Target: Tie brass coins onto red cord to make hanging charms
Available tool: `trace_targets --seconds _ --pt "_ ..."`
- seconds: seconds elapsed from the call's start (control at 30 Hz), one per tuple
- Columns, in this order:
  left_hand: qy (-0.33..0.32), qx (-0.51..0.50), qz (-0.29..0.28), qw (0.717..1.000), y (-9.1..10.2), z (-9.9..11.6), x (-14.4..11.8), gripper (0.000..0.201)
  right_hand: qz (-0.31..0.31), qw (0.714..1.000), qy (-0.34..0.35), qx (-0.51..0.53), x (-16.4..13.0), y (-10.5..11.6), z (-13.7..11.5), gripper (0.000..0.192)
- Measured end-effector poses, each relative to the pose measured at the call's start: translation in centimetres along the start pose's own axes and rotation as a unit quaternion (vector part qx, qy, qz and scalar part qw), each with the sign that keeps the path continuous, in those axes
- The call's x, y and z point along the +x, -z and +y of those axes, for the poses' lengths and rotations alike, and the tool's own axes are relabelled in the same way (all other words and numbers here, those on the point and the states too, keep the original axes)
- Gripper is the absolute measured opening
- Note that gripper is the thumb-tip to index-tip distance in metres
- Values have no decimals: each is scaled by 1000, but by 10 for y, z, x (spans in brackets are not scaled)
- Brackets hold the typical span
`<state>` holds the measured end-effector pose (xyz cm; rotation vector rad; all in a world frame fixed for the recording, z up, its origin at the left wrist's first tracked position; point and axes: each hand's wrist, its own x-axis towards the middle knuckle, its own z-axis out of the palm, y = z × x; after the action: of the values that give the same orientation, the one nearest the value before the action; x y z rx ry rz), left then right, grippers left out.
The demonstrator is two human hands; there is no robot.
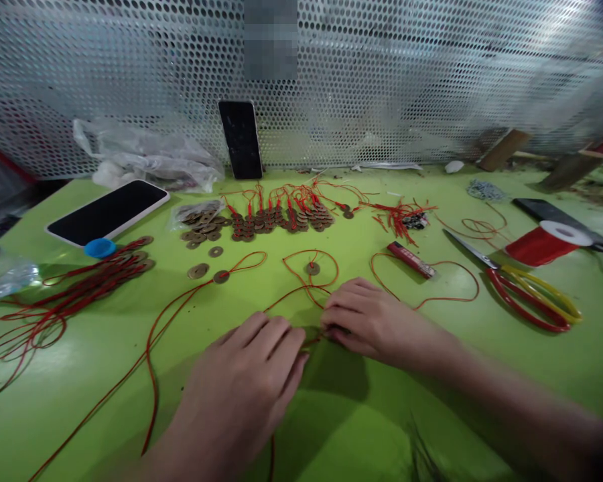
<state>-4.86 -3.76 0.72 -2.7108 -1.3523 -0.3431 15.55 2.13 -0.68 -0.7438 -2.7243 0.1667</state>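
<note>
My left hand is closed, its fingertips pinched at a red cord just above the green table. Facing it, my right hand is closed too, fingers curled round the same cord; a short stretch shows between the two hands. The exact grip is hidden under my fingers. Beyond them, the red cord loops around a round brass coin with a hole. Left of that lies another coin tied to a looped red cord, its two long tails running toward me. Loose coins lie close by.
Strung coins lie in rows at the back, a corded bundle at left. To the right are a lighter, red-and-yellow scissors and a red cord spool. One phone leans on the mesh; another lies flat.
</note>
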Motion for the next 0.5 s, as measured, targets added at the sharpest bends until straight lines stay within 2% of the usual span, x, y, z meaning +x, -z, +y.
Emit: trace_targets --seconds 0.13,0.3,0.5 --pt "-74 8 14 997 -8 1 -4 25 0 1000 4 -6 0 0 0 16" --pt "-75 12 0 997 -23 -2 -10 25 -1 1000 4 -8 -1 1 0 19" --pt "-89 20 17 996 -26 -4 -11 28 3 1000 6 -8 -2 1 0 19"
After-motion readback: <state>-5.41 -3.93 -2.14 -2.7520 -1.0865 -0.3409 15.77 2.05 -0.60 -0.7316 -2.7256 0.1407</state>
